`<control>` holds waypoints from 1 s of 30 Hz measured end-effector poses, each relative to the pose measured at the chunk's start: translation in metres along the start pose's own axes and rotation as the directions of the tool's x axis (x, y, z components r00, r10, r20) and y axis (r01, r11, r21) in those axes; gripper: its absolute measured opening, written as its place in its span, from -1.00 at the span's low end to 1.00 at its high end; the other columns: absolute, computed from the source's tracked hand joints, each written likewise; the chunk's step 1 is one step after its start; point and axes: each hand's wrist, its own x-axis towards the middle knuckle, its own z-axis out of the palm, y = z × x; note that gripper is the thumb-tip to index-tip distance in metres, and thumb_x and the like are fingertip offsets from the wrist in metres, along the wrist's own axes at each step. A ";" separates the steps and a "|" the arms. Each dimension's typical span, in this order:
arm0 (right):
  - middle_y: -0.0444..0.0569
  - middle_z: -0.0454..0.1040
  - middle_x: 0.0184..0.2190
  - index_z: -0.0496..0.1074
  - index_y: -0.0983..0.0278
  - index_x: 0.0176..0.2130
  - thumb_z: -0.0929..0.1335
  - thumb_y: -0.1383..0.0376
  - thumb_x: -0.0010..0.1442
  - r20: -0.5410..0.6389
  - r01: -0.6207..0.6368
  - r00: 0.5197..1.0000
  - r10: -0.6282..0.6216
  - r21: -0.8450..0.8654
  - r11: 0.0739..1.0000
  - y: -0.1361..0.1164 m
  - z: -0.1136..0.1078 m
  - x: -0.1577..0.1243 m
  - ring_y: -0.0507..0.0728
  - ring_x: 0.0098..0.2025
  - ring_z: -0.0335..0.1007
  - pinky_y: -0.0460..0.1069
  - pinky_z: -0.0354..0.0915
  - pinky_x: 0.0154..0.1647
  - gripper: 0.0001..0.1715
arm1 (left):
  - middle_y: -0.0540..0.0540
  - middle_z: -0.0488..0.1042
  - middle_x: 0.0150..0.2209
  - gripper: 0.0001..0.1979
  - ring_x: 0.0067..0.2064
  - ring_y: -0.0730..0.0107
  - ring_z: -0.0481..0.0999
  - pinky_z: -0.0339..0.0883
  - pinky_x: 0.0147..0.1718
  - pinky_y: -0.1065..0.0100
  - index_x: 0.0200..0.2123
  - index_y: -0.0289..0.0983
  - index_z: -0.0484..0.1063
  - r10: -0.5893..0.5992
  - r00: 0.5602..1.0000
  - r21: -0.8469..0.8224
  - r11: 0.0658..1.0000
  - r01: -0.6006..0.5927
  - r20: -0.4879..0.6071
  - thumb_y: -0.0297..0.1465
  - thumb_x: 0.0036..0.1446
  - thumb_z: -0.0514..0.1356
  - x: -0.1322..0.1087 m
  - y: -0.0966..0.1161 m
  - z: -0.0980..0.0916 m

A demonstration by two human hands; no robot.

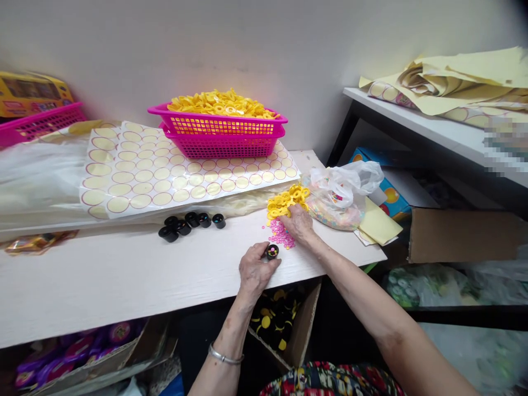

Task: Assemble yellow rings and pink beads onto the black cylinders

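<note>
My left hand [254, 268] is closed round a small black cup [272, 252] with coloured beads inside, held upright on the white table [124, 269]. My right hand [297, 223] rests palm down, fingers curled onto a heap of pink beads [281, 235], just below a pile of yellow plastic rings [285, 200]. What its fingertips pinch is hidden. Several more black cups [190, 223] stand in a cluster to the left.
A pink basket [223, 135] heaped with yellow rings sits on sheets of round stickers [165, 173] by the wall. A clear bag of coloured beads [339, 201] lies right of my hand. A cardboard box [284, 324] of black-and-yellow parts stands under the table's edge.
</note>
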 end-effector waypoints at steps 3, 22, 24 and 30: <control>0.00 0.35 -0.34 0.38 0.33 -0.38 0.26 0.20 0.09 -0.086 0.044 0.996 -0.034 0.125 0.991 0.002 -0.012 -0.009 0.09 -0.28 0.25 -0.06 0.14 -0.27 -0.77 | -0.07 0.46 -0.22 -0.57 -0.30 0.40 0.40 0.33 -0.30 0.38 -0.17 -0.24 0.45 0.030 0.997 -0.136 0.990 -0.040 -0.073 -0.48 -0.23 0.24 -0.001 0.005 -0.005; -0.12 0.18 -0.47 0.35 0.34 -0.45 0.29 0.32 0.06 0.184 0.341 0.904 -0.387 0.241 0.909 -0.027 -0.024 -0.080 0.01 -0.42 0.09 -0.09 0.02 -0.40 -0.88 | -0.01 0.41 -0.55 -0.64 -0.55 0.55 0.29 0.16 -0.58 0.48 -0.35 -0.36 0.49 -0.445 0.894 -0.543 0.764 0.349 -0.052 -0.20 -0.15 0.27 0.000 0.027 -0.012; -0.13 0.17 -0.48 0.36 0.35 -0.46 0.27 0.34 0.08 0.191 0.315 0.910 -0.368 0.260 0.913 -0.030 -0.026 -0.081 0.00 -0.44 0.08 -0.09 0.02 -0.40 -0.87 | -0.07 0.47 -0.44 -0.68 -0.45 0.48 0.38 0.25 -0.49 0.45 -0.38 -0.35 0.51 -0.403 0.915 -0.512 0.790 0.337 -0.019 -0.22 -0.15 0.28 0.003 0.025 -0.010; -0.17 0.23 -0.54 0.35 0.34 -0.56 0.34 0.34 0.01 0.206 0.155 0.930 -0.303 0.527 0.836 -0.024 -0.022 -0.079 -0.03 -0.43 0.15 -0.12 0.10 -0.39 -0.84 | -0.07 0.48 -0.43 -0.78 -0.44 0.45 0.41 0.26 -0.48 0.44 -0.44 -0.32 0.55 -0.342 0.939 -0.475 0.822 0.314 0.029 -0.28 -0.10 0.24 0.007 0.026 -0.005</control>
